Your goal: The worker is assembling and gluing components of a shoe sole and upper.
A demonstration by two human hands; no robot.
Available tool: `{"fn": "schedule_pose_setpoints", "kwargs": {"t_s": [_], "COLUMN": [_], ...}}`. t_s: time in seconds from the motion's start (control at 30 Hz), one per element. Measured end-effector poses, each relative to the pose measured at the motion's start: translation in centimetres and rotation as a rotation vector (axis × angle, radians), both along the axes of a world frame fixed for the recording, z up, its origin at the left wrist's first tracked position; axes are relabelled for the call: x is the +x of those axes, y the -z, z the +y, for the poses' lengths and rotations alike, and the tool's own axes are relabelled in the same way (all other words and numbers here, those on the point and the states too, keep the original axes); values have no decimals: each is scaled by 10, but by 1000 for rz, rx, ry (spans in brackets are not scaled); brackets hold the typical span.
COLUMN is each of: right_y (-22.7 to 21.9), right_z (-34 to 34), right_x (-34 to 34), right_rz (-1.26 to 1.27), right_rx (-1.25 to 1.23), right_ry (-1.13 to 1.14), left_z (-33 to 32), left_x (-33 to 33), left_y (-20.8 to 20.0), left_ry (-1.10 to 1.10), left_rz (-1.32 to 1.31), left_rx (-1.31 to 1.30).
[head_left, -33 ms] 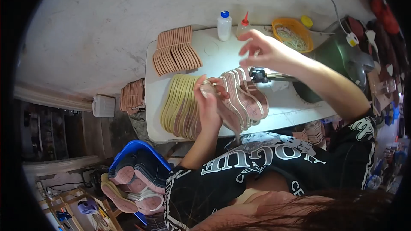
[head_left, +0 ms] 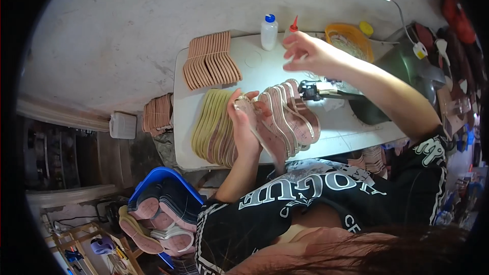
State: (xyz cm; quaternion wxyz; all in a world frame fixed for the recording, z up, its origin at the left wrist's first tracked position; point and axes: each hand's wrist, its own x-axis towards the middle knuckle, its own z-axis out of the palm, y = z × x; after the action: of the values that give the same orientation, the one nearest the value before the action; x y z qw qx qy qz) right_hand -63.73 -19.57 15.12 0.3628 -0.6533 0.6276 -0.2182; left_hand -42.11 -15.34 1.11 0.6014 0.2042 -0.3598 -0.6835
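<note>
My left hand (head_left: 245, 125) holds a pink insole (head_left: 269, 140) with a pale edge, tilted above the table. Its fingers wrap the upper end, and the other end hangs toward my shirt. My right hand (head_left: 309, 53) is raised beyond the black machine head (head_left: 309, 90), fingers bent and apart, with nothing visible between them. Right of the held piece stands a row of pink insoles with white edges (head_left: 300, 114). To its left is a row with yellow-green edges (head_left: 211, 125).
A banded stack of tan pieces (head_left: 210, 61) lies at the back left of the white table (head_left: 331, 145). Behind are a blue-capped bottle (head_left: 269, 33), a red-tipped bottle (head_left: 294, 24) and an orange basket (head_left: 371, 46). A blue bin (head_left: 165, 173) of insoles stands at lower left.
The insole in my left hand has turned slightly, showing more of its pink face. My right hand has moved a little upward and away, uncovering more of the machine head.
</note>
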Motion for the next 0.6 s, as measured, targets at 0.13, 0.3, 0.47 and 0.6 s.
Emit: {"fn": "schedule_pose_setpoints", "kwargs": {"t_s": [0.13,0.3,0.47,0.6], "right_y": [71,119,160,132], "right_z": [-95,-156,-200,-192], "right_x": [-20,-28,-31,-20], "right_rz": [238,296,45,219], "right_rx": [44,103,-152,-208], "right_ry": [178,309,436,357], "left_z": [-5,2,7,13], "left_x": [16,20,19,20], "left_y": [-5,6,1,-1], "left_ry": [134,318,317,383], "left_rz": [258,360,276,279], "left_rx": [264,260,309,305]}}
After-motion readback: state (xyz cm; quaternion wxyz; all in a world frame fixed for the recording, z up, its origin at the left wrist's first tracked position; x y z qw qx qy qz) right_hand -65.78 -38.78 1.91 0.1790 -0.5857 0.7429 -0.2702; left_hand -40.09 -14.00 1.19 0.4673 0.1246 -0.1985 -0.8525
